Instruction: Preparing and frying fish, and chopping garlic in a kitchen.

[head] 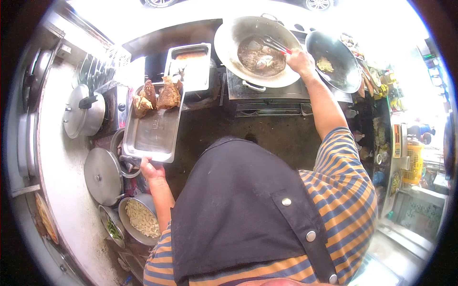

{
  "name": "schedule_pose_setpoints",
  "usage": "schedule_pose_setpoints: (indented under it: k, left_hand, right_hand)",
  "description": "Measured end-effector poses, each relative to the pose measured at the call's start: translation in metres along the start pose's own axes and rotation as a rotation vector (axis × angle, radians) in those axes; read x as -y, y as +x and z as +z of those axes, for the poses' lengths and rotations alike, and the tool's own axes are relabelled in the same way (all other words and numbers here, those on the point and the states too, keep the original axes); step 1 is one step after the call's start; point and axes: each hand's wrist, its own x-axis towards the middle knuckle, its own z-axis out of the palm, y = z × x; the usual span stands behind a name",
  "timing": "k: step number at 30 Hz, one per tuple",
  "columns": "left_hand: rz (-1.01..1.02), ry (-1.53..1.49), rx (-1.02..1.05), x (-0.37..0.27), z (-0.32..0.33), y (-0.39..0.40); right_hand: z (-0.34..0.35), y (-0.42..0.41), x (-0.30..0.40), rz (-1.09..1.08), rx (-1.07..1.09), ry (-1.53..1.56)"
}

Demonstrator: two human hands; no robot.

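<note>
My left hand [153, 169] grips the near rim of a rectangular steel pan [152, 130]. Browned chunks of fried meat or fish [169, 94] rest at the pan's far end. In my right hand [300, 61] is a pair of metal tongs [273, 43] with red grips, reaching into a large wok [229, 43] on the stove. Their tips are beside pieces of food [264, 61] in dark bubbling liquid. Whether the tongs pinch a piece I cannot tell.
A second wok [345, 68] holding a pale clump stands to the right. Another steel tray [204, 77] lies beyond my pan. On the left are a lidded pot [77, 116], a round lid [102, 171] and a pot of pale sliced food [141, 216]. A yellow basket [413, 162] stands far right.
</note>
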Motion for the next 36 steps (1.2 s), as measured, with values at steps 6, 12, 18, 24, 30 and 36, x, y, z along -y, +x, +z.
schedule_pose_setpoints:
  k: [6,12,18,24,30,36]
  left_hand:
    - [-0.054,0.033,0.042,0.002,-0.02,0.022]
    - [-0.066,0.011,0.082,0.003,-0.03,0.029]
    - [-0.051,0.007,0.044,-0.001,-0.03,0.025]
    - [-0.029,0.012,-0.024,-0.009,-0.007,0.007]
    - [-0.044,0.023,-0.03,-0.009,-0.015,0.014]
    - [-0.037,0.003,-0.001,-0.011,-0.014,0.019]
  right_hand:
    - [-0.011,-0.007,0.017,-0.037,0.151,-0.035]
    - [-0.05,-0.025,0.012,0.129,0.064,0.006]
    - [-0.041,-0.036,-0.036,0.209,0.105,-0.026]
    - [-0.023,-0.058,-0.048,0.117,0.058,0.076]
    - [-0.029,-0.061,-0.062,0.197,0.214,0.148]
    - [-0.044,-0.071,-0.067,0.271,0.19,0.28]
